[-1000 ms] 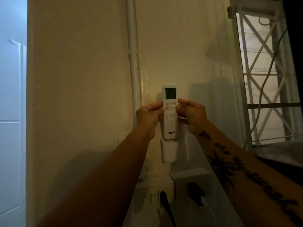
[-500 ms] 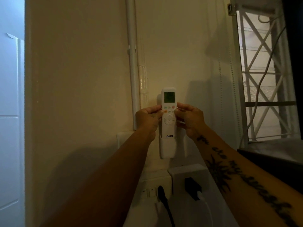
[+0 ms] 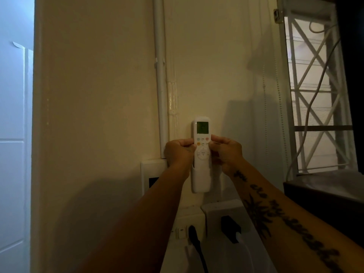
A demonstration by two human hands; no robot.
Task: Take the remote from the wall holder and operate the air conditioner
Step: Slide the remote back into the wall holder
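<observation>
A white remote [image 3: 202, 134] with a lit green screen stands upright against the cream wall. Its lower end sits inside the white wall holder [image 3: 200, 182]. My left hand [image 3: 178, 152] pinches the remote's left edge at the coloured buttons. My right hand [image 3: 226, 152] pinches its right edge at the same height. The brand lettering near the remote's bottom is hidden inside the holder. The air conditioner is not in view.
A white pipe [image 3: 160, 75] runs down the wall just left of the remote. A wall plate [image 3: 150, 174] sits left of the holder. Below are sockets with a black plug [image 3: 194, 236] and a black adapter [image 3: 230, 227]. A barred window [image 3: 319, 91] is on the right.
The remote has slid down into the holder with both hands on it; a second ago its bottom was just above the holder with its lettering showing.
</observation>
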